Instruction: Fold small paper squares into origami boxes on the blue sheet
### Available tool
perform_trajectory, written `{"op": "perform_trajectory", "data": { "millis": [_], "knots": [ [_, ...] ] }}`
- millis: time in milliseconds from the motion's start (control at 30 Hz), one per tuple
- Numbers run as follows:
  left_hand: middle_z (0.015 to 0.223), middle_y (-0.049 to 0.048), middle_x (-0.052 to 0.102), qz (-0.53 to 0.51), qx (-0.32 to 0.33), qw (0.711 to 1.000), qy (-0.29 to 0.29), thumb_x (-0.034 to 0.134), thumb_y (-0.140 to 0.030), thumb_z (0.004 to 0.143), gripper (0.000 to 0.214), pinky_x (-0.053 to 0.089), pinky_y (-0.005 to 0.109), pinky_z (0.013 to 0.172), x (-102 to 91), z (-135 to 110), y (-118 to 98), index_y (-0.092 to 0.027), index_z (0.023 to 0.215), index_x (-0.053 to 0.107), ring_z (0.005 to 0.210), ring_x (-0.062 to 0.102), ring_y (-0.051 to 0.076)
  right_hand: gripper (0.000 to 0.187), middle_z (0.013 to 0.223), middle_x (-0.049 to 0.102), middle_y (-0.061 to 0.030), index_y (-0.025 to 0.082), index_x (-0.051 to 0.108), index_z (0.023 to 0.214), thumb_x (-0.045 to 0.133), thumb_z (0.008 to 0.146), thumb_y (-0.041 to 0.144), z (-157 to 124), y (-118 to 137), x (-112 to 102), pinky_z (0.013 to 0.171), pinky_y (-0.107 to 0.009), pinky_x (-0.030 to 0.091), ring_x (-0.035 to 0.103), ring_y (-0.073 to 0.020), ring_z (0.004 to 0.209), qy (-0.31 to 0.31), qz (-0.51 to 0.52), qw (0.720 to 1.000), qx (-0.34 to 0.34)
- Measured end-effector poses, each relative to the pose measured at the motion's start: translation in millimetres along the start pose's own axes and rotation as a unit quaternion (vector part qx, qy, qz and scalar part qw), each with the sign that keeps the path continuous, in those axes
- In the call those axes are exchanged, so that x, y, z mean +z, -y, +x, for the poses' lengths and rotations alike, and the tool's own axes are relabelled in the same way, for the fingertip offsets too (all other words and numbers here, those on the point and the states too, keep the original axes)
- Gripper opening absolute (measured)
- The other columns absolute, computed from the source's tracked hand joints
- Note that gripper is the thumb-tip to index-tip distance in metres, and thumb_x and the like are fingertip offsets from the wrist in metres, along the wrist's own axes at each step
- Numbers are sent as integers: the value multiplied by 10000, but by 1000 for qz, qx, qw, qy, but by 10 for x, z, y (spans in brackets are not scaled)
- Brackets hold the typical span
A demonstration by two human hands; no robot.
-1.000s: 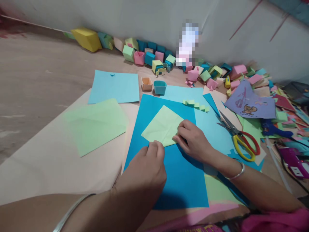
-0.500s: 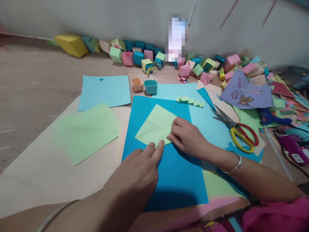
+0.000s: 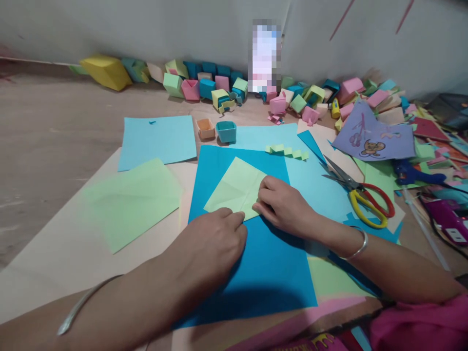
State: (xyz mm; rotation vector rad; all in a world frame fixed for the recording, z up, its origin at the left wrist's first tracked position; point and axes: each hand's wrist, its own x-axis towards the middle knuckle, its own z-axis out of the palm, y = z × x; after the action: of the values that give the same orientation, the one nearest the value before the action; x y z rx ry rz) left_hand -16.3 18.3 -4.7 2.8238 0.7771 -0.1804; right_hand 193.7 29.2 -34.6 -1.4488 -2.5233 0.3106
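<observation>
A creased light-green square of paper (image 3: 234,183) lies turned like a diamond on a blue sheet (image 3: 274,265). My right hand (image 3: 278,204) pinches its right corner between thumb and curled fingers. At the near edge, my left hand (image 3: 215,239) is closed with its fingertips on the paper; its thumb is hidden. Beyond the square sits a zigzag-folded green strip (image 3: 287,152). To the right of my right hand lie scissors (image 3: 360,187) with red and yellow handles, blades apart.
Another green sheet (image 3: 133,204) and a light-blue sheet (image 3: 159,141) lie at left. Two small paper boxes, one orange (image 3: 205,128) and one teal (image 3: 226,131), stand behind. Folded paper shapes line the wall (image 3: 146,29). A blue glue gun (image 3: 417,173) is at right.
My left hand's fingers have curled in at the near edge of the green square, where the index finger was stretched out before. My right hand keeps its pinch.
</observation>
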Motion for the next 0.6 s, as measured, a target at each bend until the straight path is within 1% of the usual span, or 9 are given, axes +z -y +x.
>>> {"op": "perform_trajectory", "data": {
  "millis": [67, 167, 233, 333, 433, 533, 600],
  "knots": [
    [865, 81, 660, -14, -9, 1000, 8, 442, -160, 932, 199, 449, 321, 676, -47, 29, -10, -135, 953, 638, 777, 561, 194, 262, 866, 519, -71, 174, 511, 707, 472, 947, 271, 0, 1, -4, 625, -303, 329, 471, -180, 795, 0, 1, 1000, 2],
    [931, 82, 642, -17, -14, 1000, 16, 466, -200, 938, 182, 430, 315, 657, -69, 70, -37, -131, 1032, 606, 804, 550, 198, 256, 869, 524, -74, 173, 521, 711, 475, 945, 266, 3, 9, -16, 633, -304, 332, 467, -181, 792, 3, 3, 1000, 2],
    [956, 83, 629, -12, -16, 999, 28, 503, -206, 923, 173, 414, 303, 643, -65, 101, -54, -124, 1030, 611, 806, 537, 193, 254, 865, 524, -75, 171, 527, 711, 479, 943, 262, 8, 16, -27, 634, -306, 331, 463, -182, 788, 6, 2, 1000, 4],
    [928, 80, 611, -9, -33, 998, 53, 506, -216, 924, 164, 380, 296, 587, -76, 137, -72, -123, 959, 637, 780, 522, 192, 257, 856, 518, -75, 171, 526, 704, 479, 942, 257, 17, 22, -42, 630, -308, 326, 456, -183, 780, 11, -3, 1000, 6],
    [907, 84, 610, 5, -32, 998, 57, 479, -190, 931, 196, 351, 300, 544, -107, 125, -71, -134, 896, 663, 753, 516, 192, 258, 859, 520, -78, 173, 516, 702, 476, 944, 254, 22, 17, -47, 632, -309, 326, 456, -184, 781, 15, -6, 1000, 5],
    [890, 83, 619, 18, -18, 998, 58, 527, -138, 882, 169, 368, 296, 547, -104, 67, -44, -138, 805, 677, 746, 524, 184, 262, 855, 512, -73, 180, 493, 700, 476, 948, 264, 18, -5, -27, 640, -310, 329, 457, -185, 786, 13, -5, 1000, -2],
    [903, 88, 627, 23, -8, 998, 63, 536, -102, 850, 189, 398, 292, 574, -76, 24, -22, -140, 724, 673, 780, 536, 188, 215, 865, 502, -66, 184, 488, 735, 507, 933, 263, 10, -23, -2, 644, -310, 336, 455, -188, 791, 3, 2, 1000, 6]
  ]
}}
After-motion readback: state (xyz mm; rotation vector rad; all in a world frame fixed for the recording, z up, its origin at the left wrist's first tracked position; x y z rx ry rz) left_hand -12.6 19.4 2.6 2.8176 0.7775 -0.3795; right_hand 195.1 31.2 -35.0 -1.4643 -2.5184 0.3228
